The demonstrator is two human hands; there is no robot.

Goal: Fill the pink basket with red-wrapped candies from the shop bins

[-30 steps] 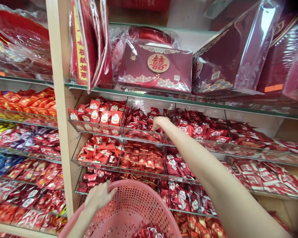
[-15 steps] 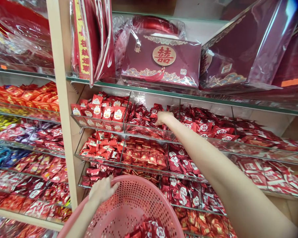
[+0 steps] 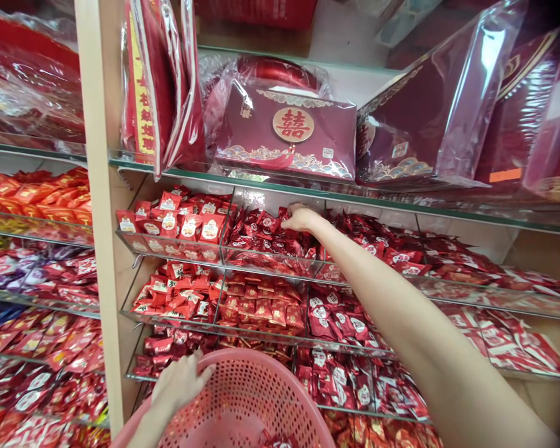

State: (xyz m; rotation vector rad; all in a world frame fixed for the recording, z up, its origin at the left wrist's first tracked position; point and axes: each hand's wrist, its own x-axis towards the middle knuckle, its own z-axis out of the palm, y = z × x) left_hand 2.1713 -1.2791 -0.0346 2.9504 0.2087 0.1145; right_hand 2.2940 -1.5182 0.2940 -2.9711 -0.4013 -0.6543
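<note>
My left hand is closed over the left rim of a pink perforated plastic basket, the thumb on its inner side. Red wrapped candies show at the bottom of the basket, cut off by the frame. My right hand reaches into a compartment of the upper candy tray, its fingers bent down onto dark red wrapped candies. Its fingertips are partly hidden among the wrappers.
Clear dividers and a tray lip bound the compartments. Above runs a glass shelf edge with purple gift boxes. A wooden upright separates more candy trays on the left. Lower trays hold gold-printed red packets.
The view has shifted, so the shelves sit lower and further left. My right hand stays in the same compartment, slightly further back. My left hand keeps the basket rim.
</note>
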